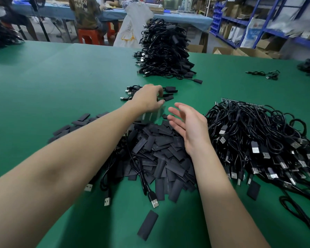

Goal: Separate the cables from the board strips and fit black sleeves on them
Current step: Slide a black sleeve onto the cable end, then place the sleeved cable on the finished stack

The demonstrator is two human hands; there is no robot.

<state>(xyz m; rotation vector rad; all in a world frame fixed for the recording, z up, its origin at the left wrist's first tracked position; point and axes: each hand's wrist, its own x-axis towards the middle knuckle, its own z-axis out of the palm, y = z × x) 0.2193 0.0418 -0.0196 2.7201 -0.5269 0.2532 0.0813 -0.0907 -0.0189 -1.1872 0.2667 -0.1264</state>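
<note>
Green table [61,77], left hand [147,99] fingers curled over small sleeved cables [168,92], right hand [188,126] open above black sleeves [161,158]

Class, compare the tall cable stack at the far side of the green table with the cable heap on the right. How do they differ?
The far stack is piled high and orderly, plugs facing left; the right heap sprawls low and tangled. The stack's cables carry black sleeves; the heap's still join a board strip. Both are black USB cables.
</note>
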